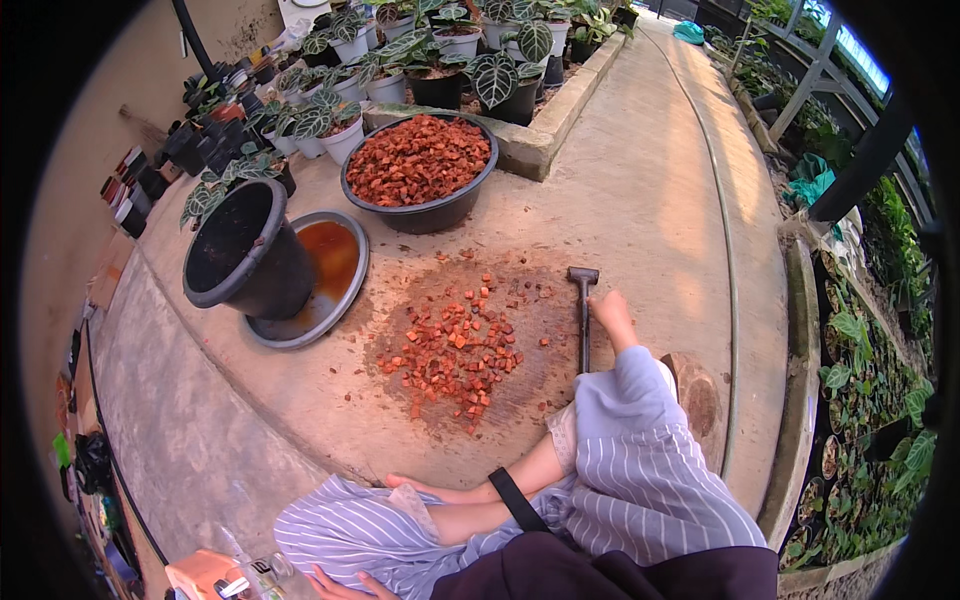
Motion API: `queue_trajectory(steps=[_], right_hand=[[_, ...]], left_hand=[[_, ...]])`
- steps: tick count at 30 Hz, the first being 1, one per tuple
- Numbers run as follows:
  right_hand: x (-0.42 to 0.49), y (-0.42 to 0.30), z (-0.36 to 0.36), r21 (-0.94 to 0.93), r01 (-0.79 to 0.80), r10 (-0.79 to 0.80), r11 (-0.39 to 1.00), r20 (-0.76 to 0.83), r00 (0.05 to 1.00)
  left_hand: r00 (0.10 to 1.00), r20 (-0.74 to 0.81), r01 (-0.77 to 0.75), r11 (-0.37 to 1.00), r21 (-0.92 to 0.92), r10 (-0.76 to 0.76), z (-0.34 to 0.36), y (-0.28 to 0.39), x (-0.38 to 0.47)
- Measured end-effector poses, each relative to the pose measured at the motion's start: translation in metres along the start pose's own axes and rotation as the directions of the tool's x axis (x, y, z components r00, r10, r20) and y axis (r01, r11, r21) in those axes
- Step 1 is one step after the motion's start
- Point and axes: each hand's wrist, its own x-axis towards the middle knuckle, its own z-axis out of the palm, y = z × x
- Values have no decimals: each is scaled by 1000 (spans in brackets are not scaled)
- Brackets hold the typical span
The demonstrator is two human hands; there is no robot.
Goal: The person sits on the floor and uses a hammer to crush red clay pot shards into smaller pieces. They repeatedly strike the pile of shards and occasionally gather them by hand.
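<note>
On the right, my right hand (pixel 611 311) is at the shaft of a metal hammer-like tool (pixel 584 322), whose head points away from me; whether the fingers close round it is hard to tell. At the bottom edge, my left hand (pixel 345 586) rests by my striped trouser leg, fingers apart, partly cut off by the frame. Reddish-brown chunks (pixel 457 341), like coconut husk chips, lie scattered on a damp patch of concrete floor before my crossed legs. A wide dark basin (pixel 431 214) beyond them is heaped with similar chunks.
A black bucket (pixel 274 262) leans in a grey tray (pixel 358 281) holding brown liquid. Potted plants (pixel 439 86) stand behind a concrete curb (pixel 559 120). A hose (pixel 727 240) runs along the right, near a wooden block (pixel 697 394). An orange container (pixel 199 570) sits at lower left.
</note>
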Motion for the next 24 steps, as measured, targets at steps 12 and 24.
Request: queue_trajectory(steps=[12,24], right_hand=[[-21,-8,34,-36,58,-55,998,95,994],[-102,-1,24,574,-783,-158,-240,772,615]], left_hand=[[999,-53,-7,996,-91,2,5,-7,-8],[997,-80,-16,993,-121,6,2,-9,-13]])
